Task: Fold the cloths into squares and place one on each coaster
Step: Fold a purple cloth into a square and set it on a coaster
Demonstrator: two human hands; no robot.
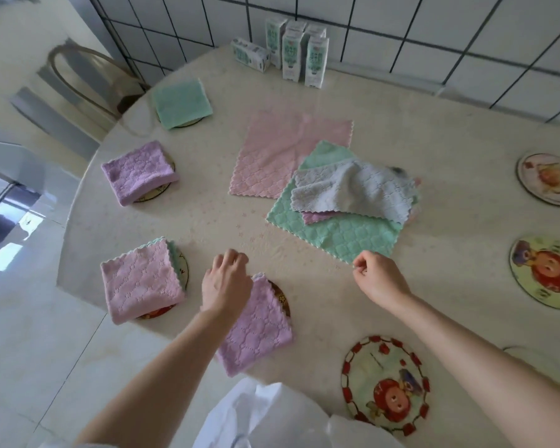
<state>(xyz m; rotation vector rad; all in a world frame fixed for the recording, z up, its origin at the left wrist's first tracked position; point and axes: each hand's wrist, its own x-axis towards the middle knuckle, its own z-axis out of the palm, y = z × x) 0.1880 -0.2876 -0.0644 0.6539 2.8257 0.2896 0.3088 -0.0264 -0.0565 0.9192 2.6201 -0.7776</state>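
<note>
Seven coasters (pixel 387 383) show: three bare, four each under one of four folded cloths (pixel 139 171). At least four loose ones are heaped mid-table: pink cloth (pixel 282 153), green cloth (pixel 346 236), grey cloth (pixel 353 192), purple cloth (pixel 317 217). About six cartons (pixel 291 56), one chair (pixel 78 79), two hands: left hand (pixel 225 282), right hand (pixel 377 276).

An unfolded green cloth (pixel 353 237) lies in the middle of the table (pixel 434 140), and the person's right hand (pixel 377 276) pinches its nearest corner. A crumpled grey cloth (pixel 353 192) sits on top of it with a purple edge showing underneath. A flat pink cloth (pixel 278 156) lies just beyond, partly tucked under its far side. Left of the green cloth, four folded cloths (pixel 138 171) rest on coasters. The left hand (pixel 227 282), fingers loosely curled, hovers over the closest one, the near purple square (pixel 256 331). Right of the green cloth and nearer than it, three picture coasters (pixel 387 383) lie uncovered. Beyond it, milk cartons (pixel 288 50) stand by the tiled wall.
</note>
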